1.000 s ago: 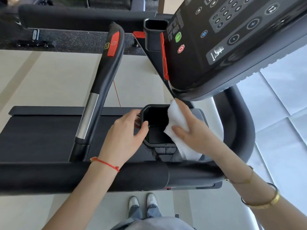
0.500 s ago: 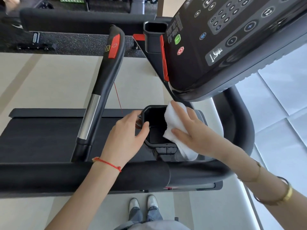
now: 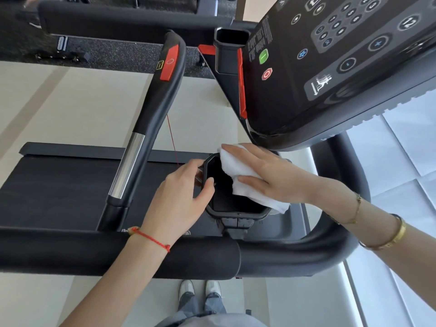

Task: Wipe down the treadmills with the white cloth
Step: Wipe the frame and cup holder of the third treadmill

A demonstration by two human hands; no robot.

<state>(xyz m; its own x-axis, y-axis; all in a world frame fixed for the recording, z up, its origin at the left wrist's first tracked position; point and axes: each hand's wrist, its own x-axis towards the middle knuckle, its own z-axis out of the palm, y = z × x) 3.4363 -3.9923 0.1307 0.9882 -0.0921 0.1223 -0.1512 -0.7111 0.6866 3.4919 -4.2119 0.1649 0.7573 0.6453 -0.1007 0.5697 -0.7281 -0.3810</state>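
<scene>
The treadmill (image 3: 70,185) fills the view, its dark belt stretching left and its console (image 3: 330,67) tilted overhead at the far right. A thick padded front bar (image 3: 118,253) crosses the near side, curving up at the right into a side rail (image 3: 349,185). A black handle with a chrome section (image 3: 128,166) and a red tab slants from the bar toward the far side, and a thin red cord hangs just right of it.

Between handle and console sits an open black cup holder (image 3: 236,213), its rim angular and its well dark. The left hand (image 3: 179,201) grips the holder's left rim, thumb hooked over the edge and fingers curled round the outside (a red string bracelet sits on that wrist). The right hand (image 3: 271,175) lies flat, fingers straight and spread, pressing the white cloth (image 3: 238,171) against the holder's right and far rim; the grip is open, not clenched.

The cloth lies under the right palm and fingers, bunched over the rim, with one end trailing out near the wrist onto the grey deck beside the holder. The console's lower edge hangs close above the right hand's knuckles, while the belt side to the left stays open. Two gold bangles (image 3: 389,234) ring the right forearm.
</scene>
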